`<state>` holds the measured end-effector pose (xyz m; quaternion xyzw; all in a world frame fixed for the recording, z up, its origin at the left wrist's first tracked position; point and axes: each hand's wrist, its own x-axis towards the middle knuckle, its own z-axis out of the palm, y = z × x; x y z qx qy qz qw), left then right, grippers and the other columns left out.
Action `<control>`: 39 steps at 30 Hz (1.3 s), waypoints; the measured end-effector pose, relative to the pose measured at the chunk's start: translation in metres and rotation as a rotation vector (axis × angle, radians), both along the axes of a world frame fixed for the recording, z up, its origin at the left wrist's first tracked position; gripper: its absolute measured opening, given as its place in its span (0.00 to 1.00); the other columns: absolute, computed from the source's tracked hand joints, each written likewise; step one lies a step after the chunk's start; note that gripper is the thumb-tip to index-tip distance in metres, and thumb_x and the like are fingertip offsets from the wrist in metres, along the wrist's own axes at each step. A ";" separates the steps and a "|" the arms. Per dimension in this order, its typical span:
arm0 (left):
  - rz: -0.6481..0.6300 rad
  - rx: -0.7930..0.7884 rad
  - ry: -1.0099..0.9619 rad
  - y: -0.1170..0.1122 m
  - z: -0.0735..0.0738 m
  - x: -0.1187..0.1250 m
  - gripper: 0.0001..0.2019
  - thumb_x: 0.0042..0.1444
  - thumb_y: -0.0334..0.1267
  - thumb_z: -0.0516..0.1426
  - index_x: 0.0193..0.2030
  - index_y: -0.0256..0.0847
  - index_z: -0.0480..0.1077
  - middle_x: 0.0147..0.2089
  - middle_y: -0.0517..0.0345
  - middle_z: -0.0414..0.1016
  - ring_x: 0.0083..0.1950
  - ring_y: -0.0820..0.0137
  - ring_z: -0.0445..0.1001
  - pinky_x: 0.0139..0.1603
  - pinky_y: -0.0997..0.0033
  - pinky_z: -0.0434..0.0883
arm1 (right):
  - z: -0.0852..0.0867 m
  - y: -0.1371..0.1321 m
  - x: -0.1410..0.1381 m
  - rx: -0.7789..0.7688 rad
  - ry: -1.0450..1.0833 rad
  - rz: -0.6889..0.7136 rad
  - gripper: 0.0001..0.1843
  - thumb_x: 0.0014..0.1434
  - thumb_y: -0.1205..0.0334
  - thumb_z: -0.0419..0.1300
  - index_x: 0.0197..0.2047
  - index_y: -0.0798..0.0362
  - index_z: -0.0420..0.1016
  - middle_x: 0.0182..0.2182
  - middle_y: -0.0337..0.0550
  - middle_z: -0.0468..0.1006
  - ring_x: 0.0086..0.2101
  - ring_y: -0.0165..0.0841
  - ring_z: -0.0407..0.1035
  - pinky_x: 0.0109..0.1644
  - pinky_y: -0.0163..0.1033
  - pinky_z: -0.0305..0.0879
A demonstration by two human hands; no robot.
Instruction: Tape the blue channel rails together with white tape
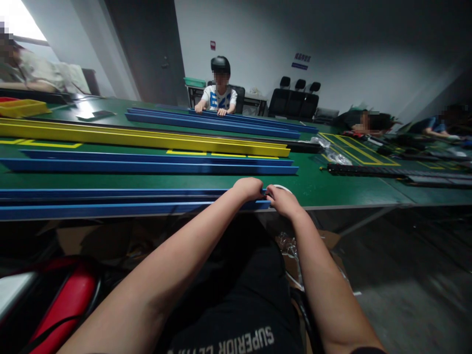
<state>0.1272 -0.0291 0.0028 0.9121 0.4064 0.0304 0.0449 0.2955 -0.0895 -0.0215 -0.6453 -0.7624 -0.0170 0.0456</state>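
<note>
My left hand is closed over the right end of a long blue rail that lies along the near edge of the green table. Right beside it, my right hand is curled at the same rail end, its fingers touching a small white round object that is mostly hidden. Both hands meet at the table's front edge.
More blue rails and a long yellow rail lie across the table. A person sits opposite with hands on other blue rails. Black strips lie at right, clear plastic bags nearby. A red and black object is at lower left.
</note>
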 end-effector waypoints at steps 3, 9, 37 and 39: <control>0.007 -0.007 -0.003 -0.001 0.000 -0.003 0.19 0.54 0.54 0.53 0.40 0.43 0.77 0.41 0.47 0.81 0.42 0.59 0.78 0.38 0.69 0.70 | 0.000 -0.001 0.000 0.002 -0.013 -0.005 0.14 0.65 0.52 0.53 0.51 0.46 0.69 0.41 0.42 0.79 0.38 0.35 0.70 0.37 0.36 0.56; 0.011 -0.026 -0.004 -0.003 0.000 -0.008 0.19 0.54 0.54 0.53 0.42 0.45 0.77 0.42 0.48 0.81 0.42 0.60 0.78 0.39 0.68 0.70 | 0.000 -0.003 -0.003 0.007 -0.055 0.008 0.14 0.67 0.53 0.50 0.52 0.46 0.67 0.43 0.44 0.79 0.40 0.36 0.71 0.39 0.37 0.58; 0.048 -0.052 0.009 0.000 -0.001 -0.004 0.18 0.53 0.52 0.56 0.44 0.44 0.77 0.47 0.47 0.80 0.47 0.59 0.78 0.46 0.65 0.72 | -0.003 -0.001 -0.011 0.027 -0.002 -0.180 0.28 0.66 0.49 0.50 0.66 0.50 0.55 0.46 0.53 0.79 0.44 0.41 0.74 0.45 0.41 0.63; 0.044 -0.059 0.017 0.001 -0.002 -0.004 0.19 0.54 0.52 0.56 0.45 0.43 0.77 0.47 0.46 0.80 0.48 0.58 0.78 0.46 0.65 0.73 | -0.004 0.000 -0.011 0.046 -0.004 -0.173 0.28 0.66 0.48 0.50 0.66 0.49 0.55 0.46 0.53 0.79 0.44 0.42 0.74 0.44 0.41 0.63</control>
